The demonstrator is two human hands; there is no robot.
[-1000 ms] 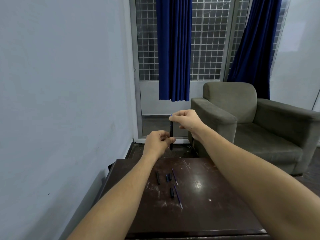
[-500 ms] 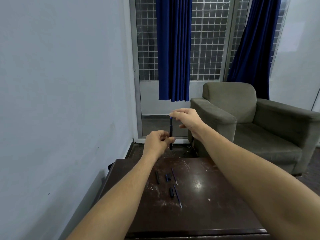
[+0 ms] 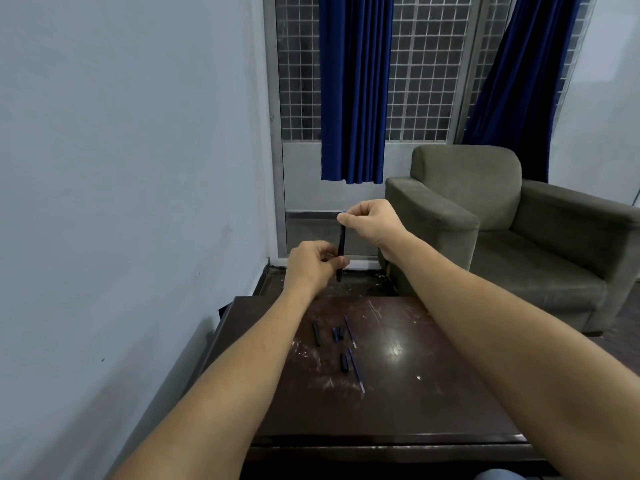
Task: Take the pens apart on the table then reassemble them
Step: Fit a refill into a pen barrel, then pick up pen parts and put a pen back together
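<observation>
Two bare forearms reach out over a dark, scuffed table (image 3: 433, 393). On its far half lie five loose pen pieces in plain count. Two thin blue refills sit nearly end to end, the nearer refill (image 3: 356, 372) longer in view than the farther refill (image 3: 349, 328). A short black piece (image 3: 344, 362) lies just left of the nearer refill, a longer black tube (image 3: 317, 334) lies further left, and a small dark cluster (image 3: 338, 333), too small to separate, sits between that tube and the farther refill.

Beyond the table's far edge, both hands hold one black pen barrel (image 3: 341, 245) upright in the air. The left hand (image 3: 311, 265) has its fingers curled around the lower part, thumb pressed to it. The right hand (image 3: 375, 221) pinches the top end, where a speck of blue shows, between thumb and fingertips.

Farther back stand one grey-green armchair (image 3: 502, 220) on the right and two blue curtains, one in the middle (image 3: 355, 88) and one at right (image 3: 526, 81), over a gridded window (image 3: 429, 64).
</observation>
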